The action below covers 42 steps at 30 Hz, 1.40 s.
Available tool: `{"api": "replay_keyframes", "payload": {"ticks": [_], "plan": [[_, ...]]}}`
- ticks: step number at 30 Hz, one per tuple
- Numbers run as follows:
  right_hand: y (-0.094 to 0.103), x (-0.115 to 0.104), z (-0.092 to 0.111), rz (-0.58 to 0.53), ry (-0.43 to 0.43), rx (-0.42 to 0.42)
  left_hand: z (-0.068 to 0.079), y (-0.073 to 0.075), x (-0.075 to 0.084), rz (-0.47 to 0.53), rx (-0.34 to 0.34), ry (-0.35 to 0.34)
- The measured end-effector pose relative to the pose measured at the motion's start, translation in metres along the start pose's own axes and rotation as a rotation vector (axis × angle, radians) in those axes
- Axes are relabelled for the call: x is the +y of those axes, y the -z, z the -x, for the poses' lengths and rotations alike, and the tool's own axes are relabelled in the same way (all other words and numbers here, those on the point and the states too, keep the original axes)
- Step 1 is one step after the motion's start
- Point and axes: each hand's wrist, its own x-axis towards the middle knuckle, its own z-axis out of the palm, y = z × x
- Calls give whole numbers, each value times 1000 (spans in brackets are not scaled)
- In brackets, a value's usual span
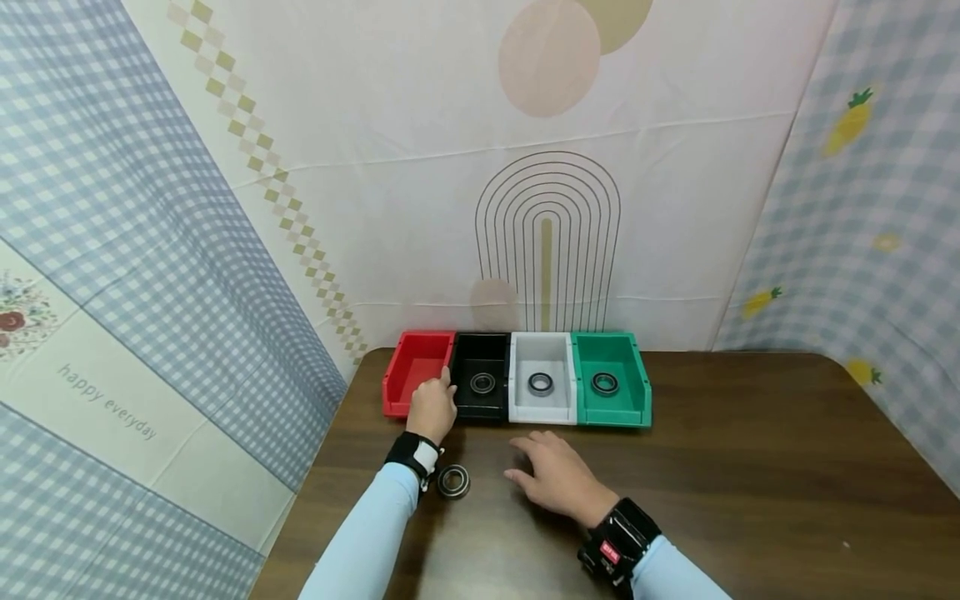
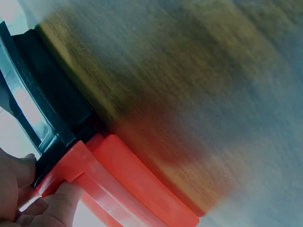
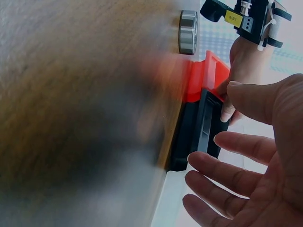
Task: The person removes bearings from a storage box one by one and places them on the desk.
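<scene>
My left hand (image 1: 433, 407) is at the front of the red bin (image 1: 417, 367) and the black bin (image 1: 471, 407). In the left wrist view its thumb (image 2: 23, 171) lies on the black side and its fingers (image 2: 64, 201) on the red side, pinching the adjoining walls. A loose metal ball bearing (image 1: 453, 482) lies on the table by the left wrist. To the right, my right hand (image 1: 555, 475) hovers low over the table with spread, relaxed fingers, holding nothing.
The white bin (image 1: 542, 414) and green bin (image 1: 636, 392) continue the row. Bearings lie in the black (image 1: 482, 383), white (image 1: 540, 383) and green (image 1: 604, 383) bins. A cloth backdrop (image 1: 420, 233) hangs behind the brown table (image 1: 750, 467).
</scene>
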Motion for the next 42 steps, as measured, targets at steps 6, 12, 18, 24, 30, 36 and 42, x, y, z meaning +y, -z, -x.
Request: {"api": "replay_keyframes", "payload": {"ticks": [6, 12, 18, 24, 30, 36, 42], "plan": [[1, 1, 0, 4, 0, 9, -1, -3, -1, -21, 8, -1], [0, 0, 1, -13, -14, -12, 1, -5, -2, -48, 25, -24], [-1, -1, 2, -15, -30, -24, 2, -5, 0, -65, 35, -31], [-2, -1, 3, -17, -35, -17, 2, -5, 1, -74, 31, -35], [-3, 0, 2, -9, -21, -14, 2, -6, 0, -84, 11, -20], [0, -1, 0, 2, 15, 31, 2, -7, 0, -92, 28, -34], [4, -4, -5, 46, 23, 81, 3, -9, -2, -143, 61, -77]]}}
